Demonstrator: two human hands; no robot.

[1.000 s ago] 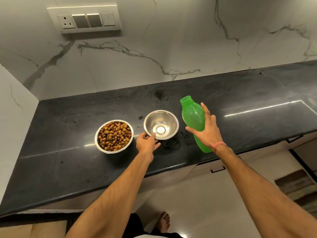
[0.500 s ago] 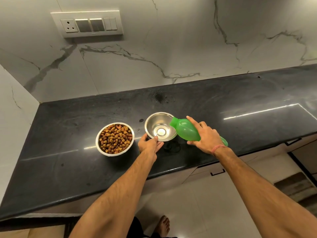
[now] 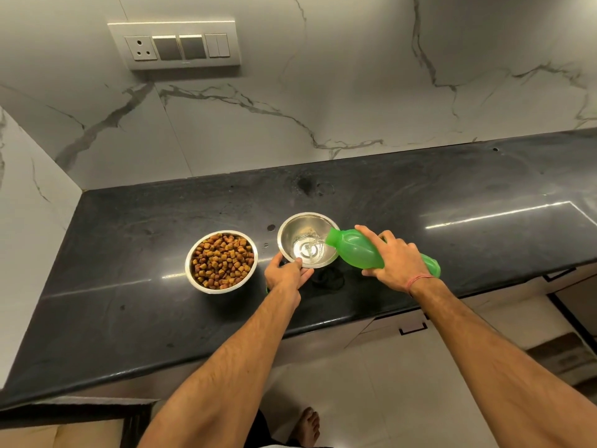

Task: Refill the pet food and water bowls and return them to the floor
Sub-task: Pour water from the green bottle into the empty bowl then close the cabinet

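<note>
Black counter point(image 3: 452, 202): tilted green bottle point(image 3: 355, 250) pours into steel bowl point(image 3: 307, 244).

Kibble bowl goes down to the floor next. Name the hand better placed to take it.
Left. The left hand only steadies the water bowl, right beside the kibble bowl. The right hand is pouring from the green bottle.

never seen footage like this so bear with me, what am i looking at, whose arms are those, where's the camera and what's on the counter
There is no machine here. A person wears a camera on their head, looking forward and down, so the arms are their own. On the black counter stand two steel bowls: the food bowl, full of brown kibble, and beside it the water bowl. The left hand steadies the water bowl's near rim. The right hand holds a tipped green bottle, and water runs from its mouth into that bowl. A switch panel is on the marble wall.
</note>
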